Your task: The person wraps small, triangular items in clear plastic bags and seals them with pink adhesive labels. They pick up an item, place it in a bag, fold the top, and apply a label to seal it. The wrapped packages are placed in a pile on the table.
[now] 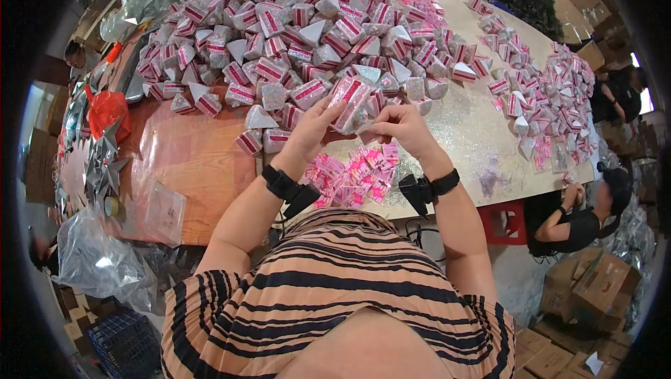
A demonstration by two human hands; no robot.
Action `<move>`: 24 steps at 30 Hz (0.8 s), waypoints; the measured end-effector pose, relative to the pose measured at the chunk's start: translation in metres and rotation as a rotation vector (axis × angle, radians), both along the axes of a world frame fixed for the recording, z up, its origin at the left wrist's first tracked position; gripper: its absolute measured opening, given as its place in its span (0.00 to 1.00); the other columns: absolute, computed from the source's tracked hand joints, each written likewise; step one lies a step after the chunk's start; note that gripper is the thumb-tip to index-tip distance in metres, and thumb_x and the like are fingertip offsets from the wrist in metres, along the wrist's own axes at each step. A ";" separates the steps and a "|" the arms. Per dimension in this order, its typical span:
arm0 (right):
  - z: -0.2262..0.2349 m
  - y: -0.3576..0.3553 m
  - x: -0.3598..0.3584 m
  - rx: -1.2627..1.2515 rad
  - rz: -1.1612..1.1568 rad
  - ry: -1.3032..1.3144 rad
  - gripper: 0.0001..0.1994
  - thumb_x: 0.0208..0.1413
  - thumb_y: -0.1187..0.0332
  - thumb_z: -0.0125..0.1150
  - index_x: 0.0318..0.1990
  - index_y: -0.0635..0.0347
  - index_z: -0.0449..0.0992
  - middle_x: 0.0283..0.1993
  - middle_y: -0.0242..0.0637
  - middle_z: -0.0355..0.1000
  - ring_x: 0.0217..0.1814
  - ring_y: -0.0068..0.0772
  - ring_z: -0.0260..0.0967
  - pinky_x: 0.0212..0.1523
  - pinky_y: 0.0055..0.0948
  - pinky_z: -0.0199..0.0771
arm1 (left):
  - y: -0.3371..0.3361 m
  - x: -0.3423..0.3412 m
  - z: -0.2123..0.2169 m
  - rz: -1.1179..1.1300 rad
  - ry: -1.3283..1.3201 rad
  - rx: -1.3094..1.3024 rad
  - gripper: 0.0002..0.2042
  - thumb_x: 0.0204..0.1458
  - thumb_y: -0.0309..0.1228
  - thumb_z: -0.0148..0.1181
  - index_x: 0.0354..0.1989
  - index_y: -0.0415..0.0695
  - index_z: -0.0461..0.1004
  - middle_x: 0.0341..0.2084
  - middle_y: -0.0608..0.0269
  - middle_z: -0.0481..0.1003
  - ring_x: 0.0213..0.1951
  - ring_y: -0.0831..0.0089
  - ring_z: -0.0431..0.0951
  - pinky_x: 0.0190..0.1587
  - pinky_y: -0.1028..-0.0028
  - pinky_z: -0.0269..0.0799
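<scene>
My left hand (pixel 312 129) and my right hand (pixel 402 129) are raised together over the table and both grip one glittery silver packet (pixel 351 101) with a pink and white band. The left fingers pinch its left side, the right fingers hold its lower right corner. Below the hands a heap of small pink labels (pixel 355 174) lies near the table's front edge. Beyond the hands a large pile of similar banded silver packets (pixel 293 36) covers the table.
A second spread of packets (pixel 538 92) lies on the right of the pale tabletop (pixel 475 141). Silver stars (pixel 101 162), a red bag (pixel 106 110) and clear plastic bags (pixel 94 260) sit left. A person in black (pixel 580 215) sits right, beside cardboard boxes (pixel 594 288).
</scene>
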State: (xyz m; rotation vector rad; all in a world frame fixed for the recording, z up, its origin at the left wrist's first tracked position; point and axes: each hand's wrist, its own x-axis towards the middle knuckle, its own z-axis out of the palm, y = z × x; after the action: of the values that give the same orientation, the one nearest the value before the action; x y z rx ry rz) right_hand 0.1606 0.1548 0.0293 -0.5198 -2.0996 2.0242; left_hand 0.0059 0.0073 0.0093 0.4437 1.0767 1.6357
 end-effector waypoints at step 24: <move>-0.029 -0.002 0.003 0.204 0.020 -0.027 0.04 0.48 0.74 0.57 0.28 0.67 0.73 0.23 0.34 0.71 0.22 0.22 0.71 0.24 0.21 0.70 | 0.011 0.007 -0.026 -0.198 -0.053 -0.308 0.19 0.59 0.43 0.46 0.55 0.47 0.64 0.36 0.62 0.75 0.33 0.69 0.78 0.29 0.70 0.78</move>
State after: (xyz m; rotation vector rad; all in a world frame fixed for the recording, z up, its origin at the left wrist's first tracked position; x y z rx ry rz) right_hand 0.1636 0.1526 0.0007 -0.4966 -2.3016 1.7941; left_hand 0.0130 0.0182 -0.0164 0.2910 1.1822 1.2759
